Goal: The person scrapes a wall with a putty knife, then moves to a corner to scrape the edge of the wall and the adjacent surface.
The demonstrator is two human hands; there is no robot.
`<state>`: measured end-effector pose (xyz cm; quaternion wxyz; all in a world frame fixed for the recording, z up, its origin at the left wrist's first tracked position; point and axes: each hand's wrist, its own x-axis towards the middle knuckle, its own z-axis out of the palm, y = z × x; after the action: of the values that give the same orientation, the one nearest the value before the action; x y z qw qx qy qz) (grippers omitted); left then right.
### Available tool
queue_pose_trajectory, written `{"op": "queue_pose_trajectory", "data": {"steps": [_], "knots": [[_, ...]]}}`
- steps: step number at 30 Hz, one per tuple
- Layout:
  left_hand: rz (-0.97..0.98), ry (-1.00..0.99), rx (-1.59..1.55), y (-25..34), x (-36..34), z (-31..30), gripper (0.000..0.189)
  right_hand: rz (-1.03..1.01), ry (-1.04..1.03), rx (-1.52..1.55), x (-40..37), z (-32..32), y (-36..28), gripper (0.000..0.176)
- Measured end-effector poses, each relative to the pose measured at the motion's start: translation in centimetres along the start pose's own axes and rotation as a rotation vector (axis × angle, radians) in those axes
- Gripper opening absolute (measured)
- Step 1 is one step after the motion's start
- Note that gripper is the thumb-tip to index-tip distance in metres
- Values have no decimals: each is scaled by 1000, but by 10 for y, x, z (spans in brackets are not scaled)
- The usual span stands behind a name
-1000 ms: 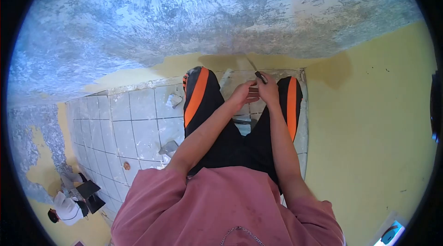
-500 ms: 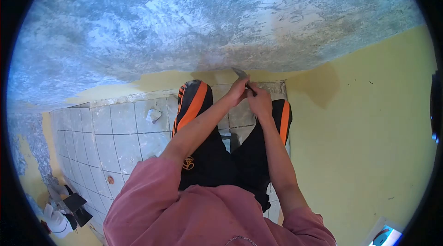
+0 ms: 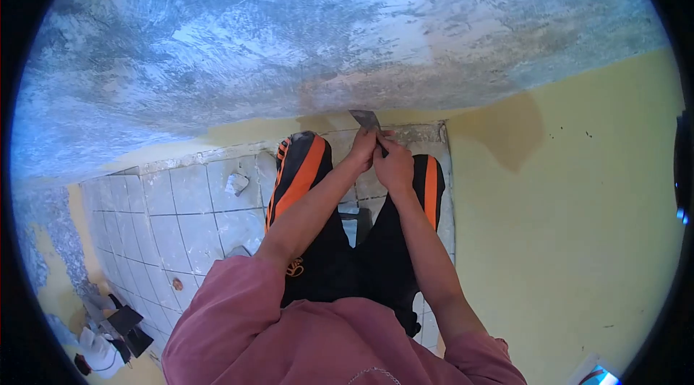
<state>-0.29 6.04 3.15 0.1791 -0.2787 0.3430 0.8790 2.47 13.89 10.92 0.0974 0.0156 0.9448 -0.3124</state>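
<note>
Right hand [image 3: 395, 167] clamped on scraper [image 3: 366, 121] handle; left hand [image 3: 363, 148] closed over it nearer blade, likely for added pressure. Blade tip touched wall [image 3: 325, 38] at yellow paint edge, above tiled floor [image 3: 188, 204].

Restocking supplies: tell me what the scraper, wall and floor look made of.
Scraper: thin, flat, dull grey blade, probably metal. Wall: rough matt grey plaster or cement, with yellow paint in patches. Floor: white square tiles, likely ceramic, with dark grout lines.
</note>
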Motion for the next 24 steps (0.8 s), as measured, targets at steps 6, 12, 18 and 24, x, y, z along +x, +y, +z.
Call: {"op": "queue_pose_trajectory", "data": {"steps": [6,12,18,24], "knots": [[-67,-63,-12,10,-8,-7,23,83,-91,18,-7,1,-10,38],[-21,-82,90,14,-13,-12,30,88,-130,108,-9,3,-11,44],[-35,-25,185,15,-7,-11,33,88,-65,140,-6,9,-8,42],[-51,-12,130,16,-5,-8,31,100,-52,201,-3,4,-10,39]]}}
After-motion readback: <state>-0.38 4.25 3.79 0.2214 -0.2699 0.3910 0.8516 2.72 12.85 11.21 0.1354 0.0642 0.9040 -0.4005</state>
